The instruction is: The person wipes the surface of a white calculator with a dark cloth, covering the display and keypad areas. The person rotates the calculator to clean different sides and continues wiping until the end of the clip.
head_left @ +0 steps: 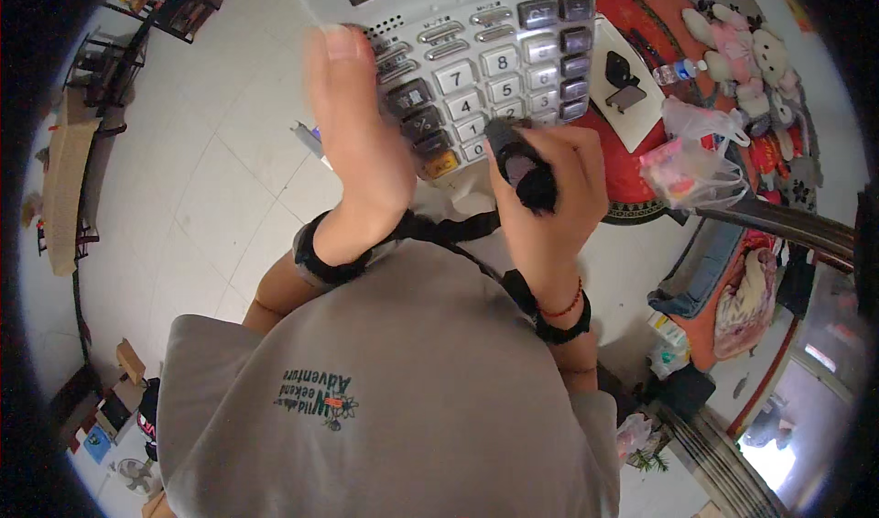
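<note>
A large white desktop calculator (484,45) with silver, dark and orange keys is held up near the camera. Its screen is cut off by the top of the picture. My left hand (360,133), slightly blurred, grips the left side, with the thumb along the front and the other fingers hidden behind. Over the lower right keys, my right hand (566,174) holds a small black object (520,167). Its upper tip reaches the lower number keys; I cannot tell what it is or whether it touches them. Black straps circle both wrists.
On the right, a red table (621,185) bears a white tray (628,123) with dark items, a plastic bottle (676,72) and a plastic bag (693,167). Plush toys (745,58) sit beyond it. An orange seat (700,332) stands lower right. Tiled floor (226,154) spreads left.
</note>
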The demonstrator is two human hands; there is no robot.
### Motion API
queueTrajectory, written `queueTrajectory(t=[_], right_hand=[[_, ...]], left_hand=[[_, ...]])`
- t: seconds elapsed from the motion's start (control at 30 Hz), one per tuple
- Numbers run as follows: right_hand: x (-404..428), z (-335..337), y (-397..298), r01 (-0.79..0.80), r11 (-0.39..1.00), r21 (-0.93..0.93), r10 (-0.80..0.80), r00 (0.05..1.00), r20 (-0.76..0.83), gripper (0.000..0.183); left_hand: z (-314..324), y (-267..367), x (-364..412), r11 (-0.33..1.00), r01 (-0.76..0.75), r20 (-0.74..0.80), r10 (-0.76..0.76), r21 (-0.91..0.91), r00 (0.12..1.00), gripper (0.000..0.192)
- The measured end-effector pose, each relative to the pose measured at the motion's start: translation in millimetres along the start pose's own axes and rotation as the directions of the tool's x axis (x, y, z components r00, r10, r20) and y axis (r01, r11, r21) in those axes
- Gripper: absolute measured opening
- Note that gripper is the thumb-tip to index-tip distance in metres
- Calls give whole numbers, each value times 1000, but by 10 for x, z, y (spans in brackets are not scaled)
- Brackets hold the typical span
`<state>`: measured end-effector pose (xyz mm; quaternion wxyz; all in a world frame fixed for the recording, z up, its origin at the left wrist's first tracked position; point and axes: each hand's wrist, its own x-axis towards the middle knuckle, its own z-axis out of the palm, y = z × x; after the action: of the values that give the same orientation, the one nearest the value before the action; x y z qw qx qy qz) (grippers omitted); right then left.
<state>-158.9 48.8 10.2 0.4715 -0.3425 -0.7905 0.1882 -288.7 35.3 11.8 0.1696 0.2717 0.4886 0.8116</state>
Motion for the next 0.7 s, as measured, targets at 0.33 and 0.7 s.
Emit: queueTrajectory(t=[0.33, 0.7], right_hand=[[-125, 15, 86, -3, 1000, 5, 2, 996, 85, 28], [313, -247, 109, 49, 991, -124, -65, 990, -129, 33]], left_hand=[[-64, 19, 136, 998, 55, -16, -56, -36, 998, 25], [-39, -4, 14, 981, 142, 52, -136, -136, 989, 31]])
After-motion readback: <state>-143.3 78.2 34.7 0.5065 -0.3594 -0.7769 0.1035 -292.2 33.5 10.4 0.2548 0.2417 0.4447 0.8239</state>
